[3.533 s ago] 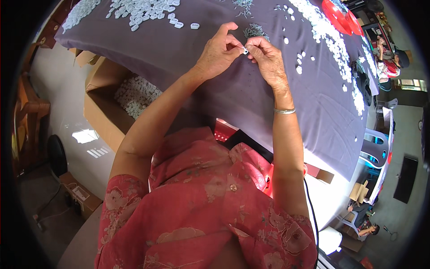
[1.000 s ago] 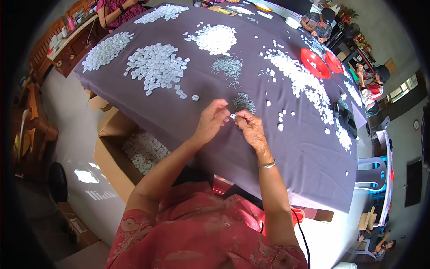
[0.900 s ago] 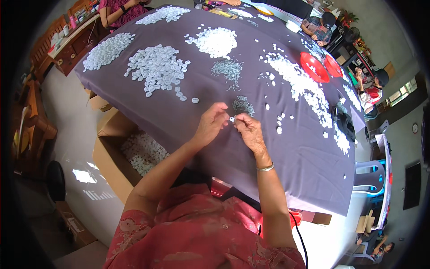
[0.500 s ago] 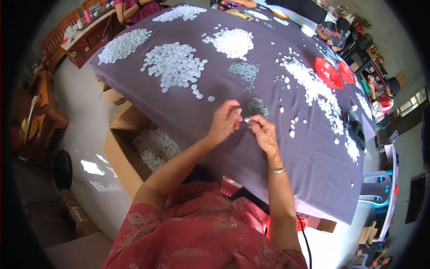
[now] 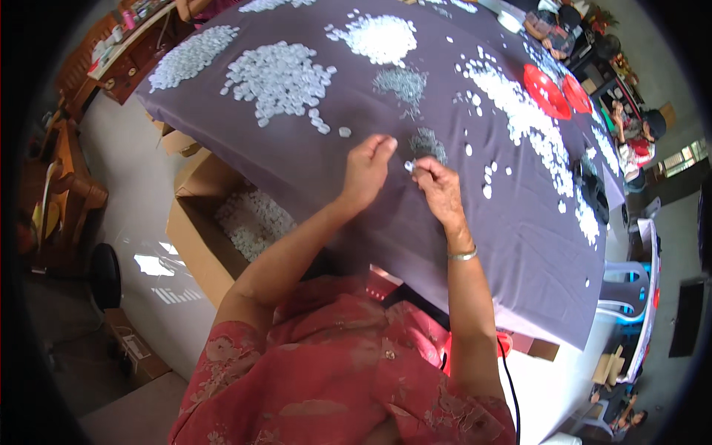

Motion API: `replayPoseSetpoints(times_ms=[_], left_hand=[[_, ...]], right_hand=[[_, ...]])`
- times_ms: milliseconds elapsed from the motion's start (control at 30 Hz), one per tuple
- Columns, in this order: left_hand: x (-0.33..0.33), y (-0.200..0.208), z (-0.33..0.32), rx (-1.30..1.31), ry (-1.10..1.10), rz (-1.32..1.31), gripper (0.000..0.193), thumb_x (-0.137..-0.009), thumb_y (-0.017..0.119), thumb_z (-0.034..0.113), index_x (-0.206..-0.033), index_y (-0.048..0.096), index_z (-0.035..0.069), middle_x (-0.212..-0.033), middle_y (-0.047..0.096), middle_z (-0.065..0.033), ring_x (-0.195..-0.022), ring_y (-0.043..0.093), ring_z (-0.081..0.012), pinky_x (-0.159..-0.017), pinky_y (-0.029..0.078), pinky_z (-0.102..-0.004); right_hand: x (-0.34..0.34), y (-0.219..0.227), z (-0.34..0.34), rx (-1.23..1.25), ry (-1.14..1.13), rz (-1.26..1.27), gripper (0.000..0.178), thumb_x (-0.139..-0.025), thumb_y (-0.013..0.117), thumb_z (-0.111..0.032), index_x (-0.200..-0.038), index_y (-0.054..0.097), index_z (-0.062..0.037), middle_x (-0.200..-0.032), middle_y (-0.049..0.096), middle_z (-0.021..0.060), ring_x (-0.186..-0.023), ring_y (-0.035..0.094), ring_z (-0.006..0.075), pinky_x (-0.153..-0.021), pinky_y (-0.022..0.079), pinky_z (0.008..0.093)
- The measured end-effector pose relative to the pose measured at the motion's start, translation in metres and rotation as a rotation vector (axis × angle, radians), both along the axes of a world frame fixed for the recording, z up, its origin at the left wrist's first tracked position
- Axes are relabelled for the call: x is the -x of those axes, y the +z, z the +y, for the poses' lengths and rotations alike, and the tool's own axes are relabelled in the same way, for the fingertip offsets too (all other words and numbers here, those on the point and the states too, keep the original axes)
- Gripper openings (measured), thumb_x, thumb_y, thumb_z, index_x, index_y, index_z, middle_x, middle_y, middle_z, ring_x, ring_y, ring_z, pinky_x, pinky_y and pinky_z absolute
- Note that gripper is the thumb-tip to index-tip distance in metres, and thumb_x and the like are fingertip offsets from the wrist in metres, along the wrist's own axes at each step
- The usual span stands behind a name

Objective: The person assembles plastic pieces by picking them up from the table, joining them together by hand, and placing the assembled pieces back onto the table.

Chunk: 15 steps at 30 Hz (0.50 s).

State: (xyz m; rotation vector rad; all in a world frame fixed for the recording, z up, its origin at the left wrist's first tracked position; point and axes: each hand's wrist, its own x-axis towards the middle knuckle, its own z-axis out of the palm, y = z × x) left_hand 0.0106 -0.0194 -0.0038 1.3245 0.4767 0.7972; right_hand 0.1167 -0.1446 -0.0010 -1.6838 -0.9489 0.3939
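Observation:
My left hand is held above the dark cloth, thumb and fingertips pressed together; anything between them is too small to make out. To its right, my right hand pinches a small white plastic piece between thumb and forefinger. The two hands are a short gap apart. Just beyond the right hand lies a small heap of thin grey metal pins, with a larger pin heap farther back. A single white piece lies on the cloth past my left hand.
Several heaps of white pieces, such as a wide one and a bright one, cover the purple-grey tablecloth. A red bowl stands at right. Below the left table edge is an open cardboard box. Other people sit around the table.
The whole view has shifted, so the table and both hands sit higher in it. My left fingers, looser before, have closed together. The right hand keeps its pinch on the white piece.

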Motion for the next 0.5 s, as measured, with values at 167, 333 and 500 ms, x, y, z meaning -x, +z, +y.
replayPoseSetpoints(times_ms=[167,333,500], left_hand=[[-0.005,-0.018,0.004,-0.256,-0.059,-0.015,0.021,-0.086,0.067,0.020,-0.098,0.062,0.003,-0.069,0.053,0.0046,-0.061,0.044,-0.0022,-0.054,0.038,-0.0203],[-0.006,-0.019,0.006,-0.237,-0.282,-0.137,0.016,-0.086,0.066,0.009,-0.100,0.062,0.001,-0.078,0.060,0.0001,-0.070,0.053,-0.0051,-0.062,0.043,-0.0206],[-0.003,-0.021,0.010,-0.237,-0.303,-0.028,0.013,-0.087,0.064,0.008,-0.098,0.064,0.000,-0.079,0.063,-0.0014,-0.072,0.057,-0.0058,-0.065,0.046,-0.0199]], right_hand=[[-0.006,-0.011,0.007,-0.080,0.046,-0.018,0.009,-0.087,0.055,-0.005,-0.087,0.064,-0.0022,-0.071,0.058,-0.0031,-0.064,0.049,0.0033,-0.058,0.041,0.0194],[-0.007,-0.015,0.008,-0.158,0.044,0.012,0.005,-0.083,0.060,-0.003,-0.085,0.064,-0.0003,-0.070,0.058,-0.0017,-0.065,0.049,0.0038,-0.058,0.041,0.0223],[-0.005,-0.011,0.006,-0.118,0.072,-0.043,0.009,-0.087,0.056,-0.004,-0.086,0.065,-0.0029,-0.069,0.054,-0.0056,-0.063,0.045,0.0014,-0.056,0.038,0.0191]])
